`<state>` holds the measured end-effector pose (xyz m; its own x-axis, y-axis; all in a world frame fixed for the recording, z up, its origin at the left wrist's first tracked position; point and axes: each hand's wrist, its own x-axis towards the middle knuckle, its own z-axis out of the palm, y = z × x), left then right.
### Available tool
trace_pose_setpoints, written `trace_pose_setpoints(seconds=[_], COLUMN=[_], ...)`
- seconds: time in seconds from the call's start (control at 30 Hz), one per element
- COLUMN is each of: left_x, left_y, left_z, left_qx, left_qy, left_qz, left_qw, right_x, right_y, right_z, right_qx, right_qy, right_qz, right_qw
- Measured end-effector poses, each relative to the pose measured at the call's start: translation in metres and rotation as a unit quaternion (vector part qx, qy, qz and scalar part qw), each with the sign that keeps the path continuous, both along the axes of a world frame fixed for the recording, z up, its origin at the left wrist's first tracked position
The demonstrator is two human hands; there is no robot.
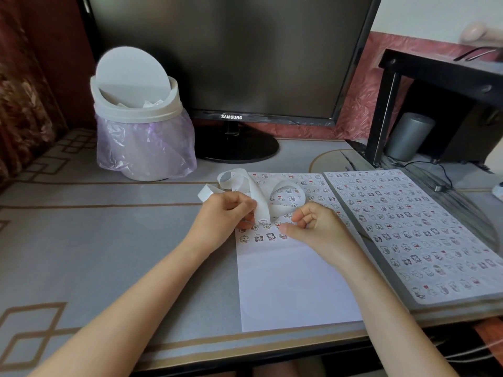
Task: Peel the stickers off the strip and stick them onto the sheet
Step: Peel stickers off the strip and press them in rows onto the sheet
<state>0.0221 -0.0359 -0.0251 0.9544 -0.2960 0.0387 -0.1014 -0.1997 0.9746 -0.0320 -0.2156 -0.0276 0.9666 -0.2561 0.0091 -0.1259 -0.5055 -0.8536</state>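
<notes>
- Two hands meet over the far half of the sheet (294, 289). The left hand (226, 213) has its fingers curled round the strip (258, 197), pinching it just above its near end.
- Below that pinch, the short free end of the strip hangs down to the sheet with one sticker (262, 221) on its tip, facing the person.
- Just right of that tip is the right hand (315, 227). Its thumb reaches left toward the sticker and its fingers are curled in. I cannot tell whether it is pinching anything yet.
- The sticker therefore lies to the left of the right hand and slightly far of its thumb, a short reach away. The right hand is the free one nearest it, so the peel probably falls to it.
- Above the pinch, the strip runs near to far, then curls into one loop left of the left hand and another over the sheet's far part. Its long axis is roughly upright at the grip and its tail trails away from the person.
- Most of the sheet's far part carries stuck stickers, and the last row (258, 237) sits just near of the strip tip. Bare paper stretches from there to the near edge, so the next open place lies near and right of the hands.
- Well right of the sheet lies a filled sheet (408, 227), and a bin (136, 118) stands far left.
</notes>
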Motion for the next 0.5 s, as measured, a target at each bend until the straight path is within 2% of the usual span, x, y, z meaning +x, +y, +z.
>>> trace_pose_setpoints(seconds=[0.17, 0.37, 0.5], left_x=[0.0005, 0.001, 0.0019], left_y=[0.0002, 0.0002, 0.0003], left_z=[-0.0002, -0.0007, -0.0014], left_qx=[0.002, 0.003, 0.0], left_qy=[0.002, 0.0, -0.001], left_qz=[0.0, 0.002, 0.0], left_qw=[1.0, 1.0, 1.0], right_x=[-0.0013, -0.0015, -0.0014], right_y=[-0.0023, -0.002, 0.0014], right_z=[0.0015, 0.0016, 0.0012], right_qx=[-0.025, 0.005, -0.013], right_qy=[0.011, 0.007, 0.014], right_qz=[0.024, 0.019, 0.019], right_qw=[0.999, 1.0, 1.0])
